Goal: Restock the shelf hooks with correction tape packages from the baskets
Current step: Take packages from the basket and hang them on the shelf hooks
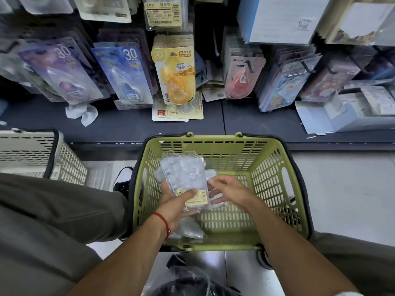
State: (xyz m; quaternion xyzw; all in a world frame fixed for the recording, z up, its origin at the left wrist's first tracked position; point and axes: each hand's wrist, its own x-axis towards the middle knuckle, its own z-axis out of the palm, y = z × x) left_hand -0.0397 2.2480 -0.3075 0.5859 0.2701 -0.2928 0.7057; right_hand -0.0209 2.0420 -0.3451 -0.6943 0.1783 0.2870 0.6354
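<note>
Clear correction tape packages [183, 178] held over the green basket [277, 178], a stack, label side up. Left hand [177, 205] grips the stack from below, thumb across the label. Right hand [227, 190] just beside it, fingers loosely spread, holding nothing. More clear packs [188, 228] lie on the basket floor, so stock remains. Far hooks carry purple, blue, yellow [175, 75] and pink packs. Beige basket [32, 154] at left, on a pale tiled floor [342, 189].
</note>
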